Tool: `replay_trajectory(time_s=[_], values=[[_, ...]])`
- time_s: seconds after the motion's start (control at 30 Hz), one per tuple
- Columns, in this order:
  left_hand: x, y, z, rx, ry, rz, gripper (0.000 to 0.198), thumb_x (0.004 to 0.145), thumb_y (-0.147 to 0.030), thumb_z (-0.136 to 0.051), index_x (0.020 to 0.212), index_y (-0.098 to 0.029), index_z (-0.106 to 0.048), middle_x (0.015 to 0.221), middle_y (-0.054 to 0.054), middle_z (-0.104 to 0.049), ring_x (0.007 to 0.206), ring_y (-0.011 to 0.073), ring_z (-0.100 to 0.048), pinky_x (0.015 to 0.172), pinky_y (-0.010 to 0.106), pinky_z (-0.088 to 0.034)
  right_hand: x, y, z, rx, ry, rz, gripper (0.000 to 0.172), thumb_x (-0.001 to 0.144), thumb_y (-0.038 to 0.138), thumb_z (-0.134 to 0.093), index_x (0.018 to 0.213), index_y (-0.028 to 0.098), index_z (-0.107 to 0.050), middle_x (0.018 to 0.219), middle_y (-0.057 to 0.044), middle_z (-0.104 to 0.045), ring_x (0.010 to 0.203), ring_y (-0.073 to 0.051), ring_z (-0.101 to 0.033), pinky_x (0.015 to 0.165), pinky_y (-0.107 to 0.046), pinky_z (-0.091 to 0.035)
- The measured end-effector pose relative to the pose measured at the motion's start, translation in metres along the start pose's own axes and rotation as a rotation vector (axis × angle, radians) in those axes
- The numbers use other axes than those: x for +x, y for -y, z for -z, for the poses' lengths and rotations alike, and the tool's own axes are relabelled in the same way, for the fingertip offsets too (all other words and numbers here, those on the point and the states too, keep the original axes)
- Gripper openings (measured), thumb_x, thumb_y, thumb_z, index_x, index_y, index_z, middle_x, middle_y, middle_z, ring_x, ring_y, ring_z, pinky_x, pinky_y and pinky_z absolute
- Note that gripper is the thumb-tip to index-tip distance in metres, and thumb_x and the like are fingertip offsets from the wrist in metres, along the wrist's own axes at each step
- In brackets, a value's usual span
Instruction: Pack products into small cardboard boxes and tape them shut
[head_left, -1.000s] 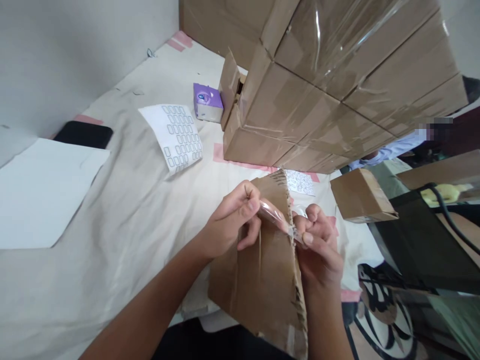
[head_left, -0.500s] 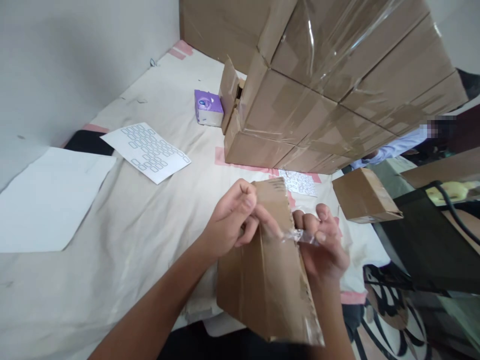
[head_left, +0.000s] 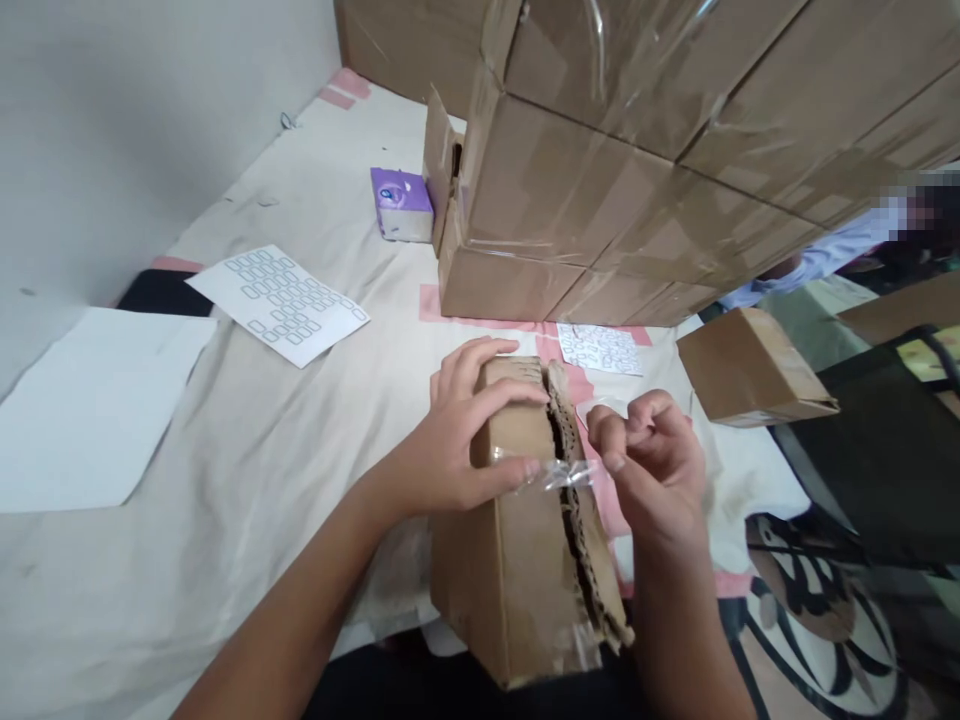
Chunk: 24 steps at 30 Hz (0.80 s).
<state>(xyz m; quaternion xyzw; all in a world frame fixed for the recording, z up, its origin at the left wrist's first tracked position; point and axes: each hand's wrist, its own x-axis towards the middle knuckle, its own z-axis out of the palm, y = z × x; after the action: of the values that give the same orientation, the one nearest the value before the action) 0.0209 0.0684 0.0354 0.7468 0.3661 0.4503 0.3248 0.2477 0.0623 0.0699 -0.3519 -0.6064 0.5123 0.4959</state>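
Observation:
A small cardboard box (head_left: pixel 529 580) is tilted at the table's near edge, its top flap parted along a torn, corrugated edge. My left hand (head_left: pixel 450 450) grips the box's far end, fingers over the corner and thumb pressed on the face beside the tape. A strip of clear tape (head_left: pixel 559 474) runs from near that thumb across the gap towards my right hand (head_left: pixel 660 460). The curled fingers of my right hand pinch the tape's free end. More clear tape clings to the box's near corner.
Stacked, taped cardboard boxes (head_left: pixel 555 200) rise at the back. Left of them is a purple-and-white box (head_left: pixel 403 205). Printed sheets (head_left: pixel 281 300) and a blank white sheet (head_left: pixel 97 410) lie on the cloth. Another cardboard box (head_left: pixel 750 368) sits right; a person's sleeve (head_left: pixel 817 265) shows beyond.
My left hand has gone from pointing fingers at the tape to a spread grip on the box. My right hand has drawn slightly right, and the gap along the flap now shows.

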Motion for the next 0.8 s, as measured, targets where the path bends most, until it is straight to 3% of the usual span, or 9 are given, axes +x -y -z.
replay_trajectory(time_s=[0.2, 0.33, 0.43, 0.53, 0.63, 0.8], values=[[0.002, 0.009, -0.002, 0.035, 0.099, 0.033, 0.053, 0.088, -0.044, -0.067, 0.138, -0.032, -0.052, 0.160, 0.011, -0.021, 0.154, 0.0377, -0.011, 0.124, 0.063, -0.012, 0.001, 0.001, 0.022, -0.047, 0.191, -0.167, 0.026, 0.094, 0.016, -0.067, 0.099, 0.028, -0.044, 0.068, 0.007, -0.048, 0.061, -0.012, -0.037, 0.059, -0.027, -0.031], [0.002, 0.010, -0.001, 0.073, 0.109, 0.035, 0.049, 0.094, -0.047, -0.059, 0.140, -0.032, -0.052, 0.162, 0.010, -0.020, 0.155, 0.0365, -0.012, 0.125, 0.062, -0.014, -0.003, -0.007, 0.027, 0.028, 0.207, -0.168, 0.026, 0.093, 0.014, -0.067, 0.097, 0.027, -0.045, 0.073, 0.006, -0.048, 0.063, -0.011, -0.042, 0.058, -0.025, -0.032], [0.002, 0.010, 0.000, 0.106, 0.069, -0.053, 0.035, 0.094, -0.045, -0.059, 0.127, -0.034, -0.064, 0.164, 0.002, -0.022, 0.155, 0.0370, -0.011, 0.127, 0.063, -0.007, -0.007, -0.010, 0.023, 0.015, 0.165, -0.168, 0.025, 0.092, 0.014, -0.067, 0.096, 0.026, -0.045, 0.075, 0.005, -0.048, 0.062, -0.010, -0.044, 0.056, -0.025, -0.033], [0.004, 0.012, 0.002, 0.182, 0.055, -0.177, 0.024, 0.094, -0.032, -0.057, 0.110, -0.037, -0.074, 0.163, -0.006, -0.031, 0.153, 0.0351, -0.019, 0.127, 0.063, -0.010, -0.012, -0.010, 0.020, -0.025, 0.119, -0.225, 0.024, 0.094, 0.016, -0.066, 0.095, 0.026, -0.045, 0.078, 0.005, -0.049, 0.061, -0.009, -0.042, 0.054, -0.023, -0.033], [0.005, 0.016, 0.001, 0.204, 0.089, -0.264, 0.032, 0.094, -0.029, -0.051, 0.114, -0.039, -0.075, 0.155, -0.003, -0.046, 0.146, 0.0338, -0.033, 0.124, 0.063, -0.020, -0.016, -0.011, 0.019, 0.021, 0.115, -0.265, 0.023, 0.095, 0.018, -0.065, 0.096, 0.027, -0.044, 0.080, 0.005, -0.050, 0.062, -0.009, -0.042, 0.054, -0.022, -0.034], [0.005, 0.017, -0.001, 0.197, 0.101, -0.306, 0.036, 0.094, -0.030, -0.047, 0.114, -0.039, -0.076, 0.152, 0.000, -0.051, 0.141, 0.0338, -0.038, 0.122, 0.064, -0.021, -0.018, -0.010, 0.021, 0.051, 0.103, -0.296, 0.024, 0.094, 0.019, -0.066, 0.095, 0.027, -0.043, 0.080, 0.005, -0.050, 0.061, -0.009, -0.041, 0.052, -0.022, -0.034]])
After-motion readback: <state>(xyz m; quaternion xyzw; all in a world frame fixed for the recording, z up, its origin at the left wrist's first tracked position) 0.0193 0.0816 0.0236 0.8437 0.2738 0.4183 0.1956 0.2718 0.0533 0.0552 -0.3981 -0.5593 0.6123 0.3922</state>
